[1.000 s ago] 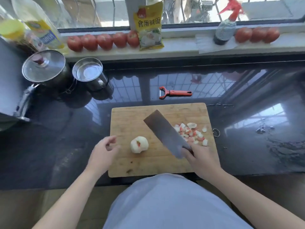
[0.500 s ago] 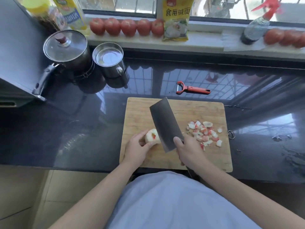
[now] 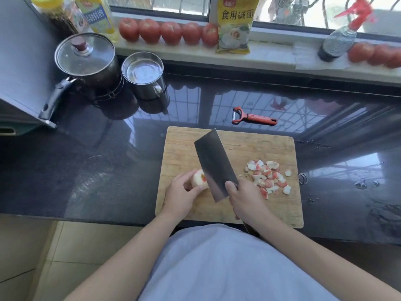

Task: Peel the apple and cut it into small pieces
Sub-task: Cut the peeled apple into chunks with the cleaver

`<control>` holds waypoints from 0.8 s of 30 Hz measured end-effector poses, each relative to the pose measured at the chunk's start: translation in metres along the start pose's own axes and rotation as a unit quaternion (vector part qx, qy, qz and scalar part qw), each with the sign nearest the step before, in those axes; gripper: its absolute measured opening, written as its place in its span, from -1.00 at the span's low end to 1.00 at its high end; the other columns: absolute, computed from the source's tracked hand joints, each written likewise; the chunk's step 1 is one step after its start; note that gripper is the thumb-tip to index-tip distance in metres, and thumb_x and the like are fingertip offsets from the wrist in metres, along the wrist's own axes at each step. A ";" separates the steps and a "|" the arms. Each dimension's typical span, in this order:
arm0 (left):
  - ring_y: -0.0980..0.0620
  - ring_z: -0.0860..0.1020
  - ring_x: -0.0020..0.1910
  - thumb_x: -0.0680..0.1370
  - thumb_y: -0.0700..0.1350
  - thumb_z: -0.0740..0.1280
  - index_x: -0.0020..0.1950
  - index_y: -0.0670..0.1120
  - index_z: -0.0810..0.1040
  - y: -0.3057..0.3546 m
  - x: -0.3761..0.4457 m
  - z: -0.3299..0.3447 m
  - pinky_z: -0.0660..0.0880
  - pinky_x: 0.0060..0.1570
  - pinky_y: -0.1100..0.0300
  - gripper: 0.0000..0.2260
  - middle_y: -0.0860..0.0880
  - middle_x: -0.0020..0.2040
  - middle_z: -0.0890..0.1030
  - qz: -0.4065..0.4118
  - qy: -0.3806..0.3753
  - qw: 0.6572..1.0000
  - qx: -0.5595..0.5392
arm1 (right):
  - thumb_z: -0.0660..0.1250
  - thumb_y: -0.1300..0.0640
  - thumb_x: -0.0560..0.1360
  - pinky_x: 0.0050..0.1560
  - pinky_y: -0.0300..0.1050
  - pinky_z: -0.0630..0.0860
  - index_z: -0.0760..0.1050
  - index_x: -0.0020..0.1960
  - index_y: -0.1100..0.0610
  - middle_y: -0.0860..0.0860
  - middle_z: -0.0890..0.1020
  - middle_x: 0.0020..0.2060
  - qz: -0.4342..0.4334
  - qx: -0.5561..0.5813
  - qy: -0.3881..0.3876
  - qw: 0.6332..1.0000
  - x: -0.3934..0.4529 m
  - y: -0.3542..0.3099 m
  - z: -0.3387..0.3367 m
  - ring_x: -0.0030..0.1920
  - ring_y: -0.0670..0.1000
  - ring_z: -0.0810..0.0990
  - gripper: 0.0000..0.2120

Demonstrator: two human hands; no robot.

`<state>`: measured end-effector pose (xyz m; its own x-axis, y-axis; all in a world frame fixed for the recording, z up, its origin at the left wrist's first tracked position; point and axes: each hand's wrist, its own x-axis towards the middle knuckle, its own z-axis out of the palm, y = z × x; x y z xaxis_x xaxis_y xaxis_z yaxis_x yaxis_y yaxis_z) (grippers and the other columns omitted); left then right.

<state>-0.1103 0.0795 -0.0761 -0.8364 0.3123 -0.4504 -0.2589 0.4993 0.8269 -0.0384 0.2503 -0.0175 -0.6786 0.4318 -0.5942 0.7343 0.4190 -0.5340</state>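
A mostly peeled apple (image 3: 198,179) with a small red patch sits on the left part of the wooden cutting board (image 3: 243,142). My left hand (image 3: 182,194) holds it from the left, fingers curled round it. My right hand (image 3: 245,198) grips the handle of a dark cleaver (image 3: 213,162), whose broad blade stands just right of the apple and hides its right side. A heap of small red-and-white apple pieces (image 3: 268,178) lies on the right part of the board.
A red peeler (image 3: 252,117) lies on the black counter behind the board. A lidded pot (image 3: 85,58) and a steel mug (image 3: 144,74) stand at the back left. Tomatoes (image 3: 169,31), a yellow packet (image 3: 235,25) and a spray bottle (image 3: 338,41) line the window sill.
My left hand moved right and took hold of the apple. The cleaver swung left from over the cut pieces to stand against the apple.
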 end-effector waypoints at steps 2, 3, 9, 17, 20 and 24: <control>0.40 0.48 0.06 0.54 -0.09 0.52 0.44 0.09 0.55 0.001 -0.001 0.001 0.36 -0.07 0.63 -0.53 0.16 0.28 0.52 0.000 0.002 1.000 0.003 | 0.06 -0.09 0.42 -0.31 0.25 0.61 0.43 -0.20 0.17 0.16 0.59 -0.32 0.003 -0.002 0.007 1.000 0.001 0.000 0.001 -0.32 0.24 0.60 -0.65; 0.39 0.48 0.06 0.54 -0.09 0.51 0.44 0.08 0.55 0.002 -0.001 0.001 0.35 -0.07 0.64 -0.53 0.16 0.27 0.52 0.001 0.005 1.000 0.003 | 0.07 -0.08 0.43 -0.31 0.25 0.61 0.43 -0.20 0.18 0.16 0.59 -0.32 0.003 -0.002 0.010 1.000 0.002 0.000 0.002 -0.32 0.24 0.59 -0.66; 0.25 0.51 0.12 0.53 -0.09 0.52 0.42 0.07 0.57 0.004 0.001 0.003 0.37 -0.04 0.60 -0.55 0.20 0.22 0.51 0.011 0.008 1.000 0.006 | 0.09 -0.02 0.49 -0.40 0.22 0.60 0.43 -0.17 0.23 0.09 0.49 -0.38 0.010 0.028 0.017 0.999 0.004 0.000 -0.002 -0.43 0.10 0.49 -0.68; 0.20 0.49 0.24 0.51 -0.07 0.55 0.39 0.09 0.59 0.003 0.005 0.004 0.34 0.04 0.58 -0.54 0.22 0.23 0.51 0.014 -0.001 1.000 0.017 | 0.10 -0.07 0.59 -0.43 0.03 0.60 0.47 -0.04 0.16 0.11 0.53 -0.30 0.011 0.131 0.072 0.989 0.019 -0.012 -0.001 -0.36 0.08 0.53 -0.68; 0.19 0.49 0.24 0.51 -0.05 0.55 0.39 0.11 0.59 0.005 0.004 0.004 0.37 0.04 0.51 -0.55 0.22 0.24 0.51 0.007 -0.003 1.000 0.014 | 0.09 -0.13 0.58 -0.31 0.19 0.64 0.46 -0.08 0.05 0.10 0.57 -0.26 0.011 0.128 0.084 0.988 0.021 -0.015 0.008 -0.24 0.14 0.59 -0.70; 0.19 0.53 0.17 0.50 -0.06 0.56 0.35 0.11 0.60 0.007 0.003 0.005 0.41 -0.04 0.55 -0.57 0.21 0.21 0.52 0.005 0.009 1.000 0.014 | 0.04 -0.23 0.48 -0.20 0.28 0.62 0.45 -0.13 0.01 0.09 0.58 -0.31 0.014 0.131 0.101 0.986 0.023 -0.014 0.016 -0.25 0.16 0.60 -0.64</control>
<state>-0.1119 0.0877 -0.0734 -0.8476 0.3026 -0.4360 -0.2371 0.5191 0.8212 -0.0642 0.2422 -0.0333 -0.6287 0.6013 -0.4931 0.7139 0.1948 -0.6726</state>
